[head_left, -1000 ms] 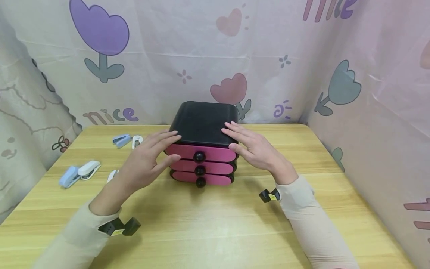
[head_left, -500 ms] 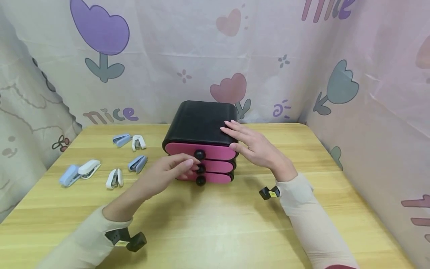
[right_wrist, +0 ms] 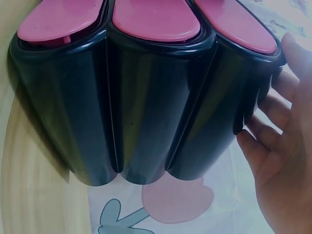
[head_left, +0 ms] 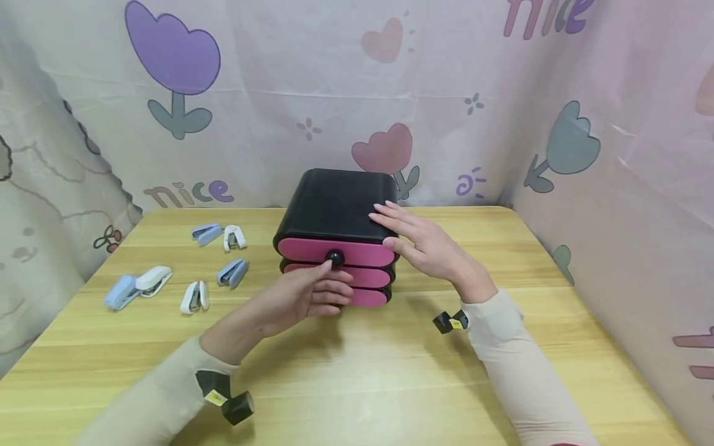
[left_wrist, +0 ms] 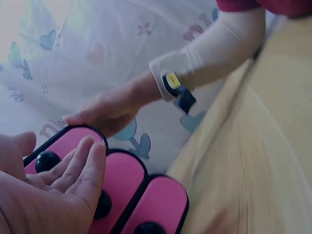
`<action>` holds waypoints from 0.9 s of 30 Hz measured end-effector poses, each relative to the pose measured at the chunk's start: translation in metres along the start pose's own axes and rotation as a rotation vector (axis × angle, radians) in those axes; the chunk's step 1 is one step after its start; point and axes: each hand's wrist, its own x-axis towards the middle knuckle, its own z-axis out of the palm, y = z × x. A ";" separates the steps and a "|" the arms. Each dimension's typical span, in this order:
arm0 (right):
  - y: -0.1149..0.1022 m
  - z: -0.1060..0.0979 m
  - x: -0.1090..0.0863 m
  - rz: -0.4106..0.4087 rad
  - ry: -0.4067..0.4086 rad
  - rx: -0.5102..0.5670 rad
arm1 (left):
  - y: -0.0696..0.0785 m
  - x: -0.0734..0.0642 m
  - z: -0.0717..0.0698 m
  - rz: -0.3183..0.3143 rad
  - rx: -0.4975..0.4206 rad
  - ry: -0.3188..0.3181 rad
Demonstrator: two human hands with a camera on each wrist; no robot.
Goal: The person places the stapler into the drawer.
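A small black cabinet (head_left: 340, 201) with three pink-fronted drawers, each with a round black knob, stands on the table. My left hand (head_left: 304, 296) is at its front, thumb tip by the top knob (head_left: 335, 257) and fingers extended below, covering the lower knobs in the head view. In the left wrist view, the top knob (left_wrist: 48, 162) shows between thumb and straight fingers (left_wrist: 87, 178), which do not appear to grip it. My right hand (head_left: 426, 248) rests on the cabinet's top right edge with fingers straight; the right wrist view shows it (right_wrist: 280, 146) against the black casing (right_wrist: 151, 102).
Several mini staplers lie left of the cabinet: a blue one (head_left: 206, 233) beside a white one (head_left: 235, 237), another blue (head_left: 232, 272), another white (head_left: 194, 297), and a touching blue (head_left: 121, 292) and white (head_left: 154, 280) pair. A patterned curtain (head_left: 268, 124) hangs behind the table (head_left: 379, 384).
My left hand has left the cabinet's top left edge and moved down and right to the drawer knobs, its fingers now spread below the top one. The right hand stays in place.
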 end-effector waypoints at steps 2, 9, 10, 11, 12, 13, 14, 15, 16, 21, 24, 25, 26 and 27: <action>0.001 0.000 -0.002 0.007 0.005 0.009 | 0.000 0.003 0.003 -0.010 -0.079 0.016; 0.003 0.001 -0.003 0.002 0.021 0.027 | -0.003 0.008 0.008 -0.018 -0.230 0.020; 0.003 0.002 -0.002 -0.001 0.026 0.029 | -0.003 0.008 0.008 -0.013 -0.245 0.013; 0.004 0.002 -0.002 -0.003 0.030 0.030 | -0.004 0.009 0.007 -0.008 -0.266 0.007; 0.004 0.002 -0.001 -0.005 0.034 0.030 | -0.004 0.009 0.007 -0.003 -0.290 0.003; 0.004 0.002 -0.001 -0.004 0.036 0.032 | -0.004 0.010 0.007 0.002 -0.322 0.002; 0.004 0.002 -0.001 -0.003 0.037 0.036 | -0.004 0.010 0.007 0.005 -0.357 0.005; 0.004 0.002 -0.001 -0.003 0.038 0.039 | -0.005 0.011 0.007 0.009 -0.387 0.011; 0.004 0.002 -0.001 0.000 0.038 0.040 | -0.005 0.011 0.007 0.012 -0.417 0.021; 0.005 0.001 0.000 0.004 0.041 0.040 | -0.004 0.014 0.008 0.029 -0.497 0.066; 0.005 0.001 0.000 0.006 0.036 0.041 | -0.005 0.015 0.011 0.032 -0.513 0.093; 0.005 0.001 0.000 0.008 0.033 0.042 | -0.005 0.014 0.012 0.034 -0.517 0.101; 0.005 0.001 0.001 0.009 0.031 0.044 | -0.006 0.014 0.013 0.036 -0.519 0.110; 0.005 0.001 0.001 0.011 0.027 0.045 | -0.006 0.013 0.015 0.038 -0.519 0.119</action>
